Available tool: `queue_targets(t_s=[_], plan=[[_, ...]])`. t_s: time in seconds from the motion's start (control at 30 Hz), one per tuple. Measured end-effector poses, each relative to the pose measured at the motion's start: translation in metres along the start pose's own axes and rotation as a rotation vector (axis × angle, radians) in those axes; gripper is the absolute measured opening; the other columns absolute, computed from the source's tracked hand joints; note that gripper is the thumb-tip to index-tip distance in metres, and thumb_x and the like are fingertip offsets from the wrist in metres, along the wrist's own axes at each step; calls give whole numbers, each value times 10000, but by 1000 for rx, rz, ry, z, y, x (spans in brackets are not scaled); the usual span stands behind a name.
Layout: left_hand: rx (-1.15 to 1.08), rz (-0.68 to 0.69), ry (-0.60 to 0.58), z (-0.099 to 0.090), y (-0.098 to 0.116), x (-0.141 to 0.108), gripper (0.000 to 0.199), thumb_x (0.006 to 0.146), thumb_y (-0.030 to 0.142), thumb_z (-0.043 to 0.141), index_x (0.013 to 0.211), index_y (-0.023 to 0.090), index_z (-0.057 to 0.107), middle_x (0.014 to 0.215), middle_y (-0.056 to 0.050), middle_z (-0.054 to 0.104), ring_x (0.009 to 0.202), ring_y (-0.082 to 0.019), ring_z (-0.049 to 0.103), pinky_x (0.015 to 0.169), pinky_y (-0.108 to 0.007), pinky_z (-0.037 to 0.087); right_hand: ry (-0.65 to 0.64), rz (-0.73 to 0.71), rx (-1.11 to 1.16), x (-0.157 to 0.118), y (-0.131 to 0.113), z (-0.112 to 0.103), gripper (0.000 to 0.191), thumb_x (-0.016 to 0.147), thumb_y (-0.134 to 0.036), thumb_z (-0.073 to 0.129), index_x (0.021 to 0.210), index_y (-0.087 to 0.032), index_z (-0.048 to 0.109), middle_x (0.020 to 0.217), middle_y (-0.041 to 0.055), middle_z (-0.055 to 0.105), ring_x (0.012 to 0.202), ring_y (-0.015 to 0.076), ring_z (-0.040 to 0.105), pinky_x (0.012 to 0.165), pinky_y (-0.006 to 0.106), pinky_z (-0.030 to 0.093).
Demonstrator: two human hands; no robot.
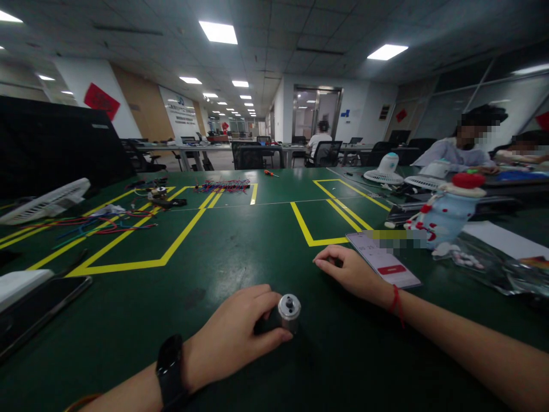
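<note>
Low over the green tabletop [231, 240], left hand [240, 326] pinches upright metal cylinder [289, 312] between thumb and fingers. Right hand [347, 269] palm-down beside phone [386, 257], fingers curled, thumb near index. Blue bottle [448, 214], contents not visible, stands beyond.

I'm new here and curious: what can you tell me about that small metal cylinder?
The small metal cylinder, silvery and shiny, is upright on or just above the green table. Its round top has a dark raised centre and small holes. The left hand holds it between thumb and forefinger.
</note>
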State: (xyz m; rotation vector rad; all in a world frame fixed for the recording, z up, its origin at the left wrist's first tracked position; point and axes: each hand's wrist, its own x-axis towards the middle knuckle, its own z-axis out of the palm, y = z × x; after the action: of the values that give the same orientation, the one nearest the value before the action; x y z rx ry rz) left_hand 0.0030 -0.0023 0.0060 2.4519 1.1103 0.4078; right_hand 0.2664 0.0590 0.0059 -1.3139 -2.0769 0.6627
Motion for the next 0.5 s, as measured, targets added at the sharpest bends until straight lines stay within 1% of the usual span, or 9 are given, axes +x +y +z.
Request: queue_targets(t_s=[0.03,0.13,0.2,0.27,0.3,0.37,0.5], plan=[[0,2,2,0,0,1,197,901,379,634,881,199,558,842,11,548,742,-169,499,632,-272,340,10,-23,8,-3,-9,3,188,906,-313,571,975,-188,693,916,40,660,773,170,571,685,316,439],[5,14,14,2,-2,1,205,903,390,627,890,197,561,837,6,554,736,-171,499,637,-275,349,21,-231,107,-14,-37,15,129,878,-263,623,976,-194,666,943,29,635,831,159,578,715,293,451],[9,20,17,3,-2,1,199,904,387,623,909,195,568,847,-2,563,744,-176,502,655,-280,363,-11,-321,152,-20,-51,21,67,854,-220,652,912,-187,664,924,24,614,854,155,574,744,286,456],[10,18,15,3,-1,1,191,901,378,624,930,196,575,860,-8,571,754,-180,507,667,-284,373,-13,-347,180,-23,-60,22,21,860,-192,644,845,-181,654,883,16,596,840,146,567,746,280,454],[11,15,13,3,-1,0,191,899,377,627,933,196,577,862,-9,572,755,-181,508,666,-283,375,-1,-346,191,-24,-62,22,49,872,-190,632,826,-179,647,867,13,589,830,143,563,741,279,453],[13,14,11,2,0,0,198,899,385,626,930,195,578,859,-10,573,750,-182,508,659,-282,375,17,-336,198,-25,-63,20,43,879,-209,631,851,-182,647,879,16,583,834,145,559,738,283,454],[16,15,19,2,1,1,200,903,386,622,916,192,574,844,-6,570,741,-178,506,649,-279,367,-63,-331,178,-27,-65,19,74,816,-192,699,889,-190,686,939,25,580,875,155,564,774,291,460]])
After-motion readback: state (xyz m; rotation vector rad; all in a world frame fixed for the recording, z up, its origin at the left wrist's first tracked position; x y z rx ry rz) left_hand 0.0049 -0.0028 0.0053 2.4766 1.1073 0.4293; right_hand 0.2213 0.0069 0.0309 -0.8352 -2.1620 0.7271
